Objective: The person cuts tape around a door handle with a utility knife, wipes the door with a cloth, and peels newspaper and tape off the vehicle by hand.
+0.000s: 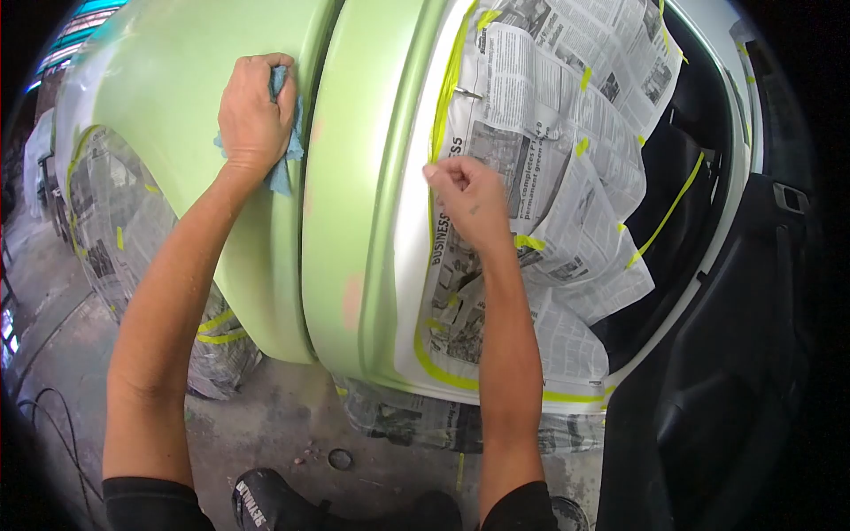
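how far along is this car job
Masking looks done: newspaper is taped along the opening. In hand: left hand holds a blue cloth on the green panel; right hand is by the yellow tape. Probably left: work on the pinkish patch, then unmasking.

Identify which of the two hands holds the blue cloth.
The left hand, on the green panel, with the blue cloth bunched in it; the right hand, over the newspaper, has none.

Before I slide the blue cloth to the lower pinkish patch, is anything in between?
Just the dark gap between the green panels, right beside the blue cloth under your left hand. Past it, nothing visible blocks the lower pinkish patch; your right hand is off to the side.
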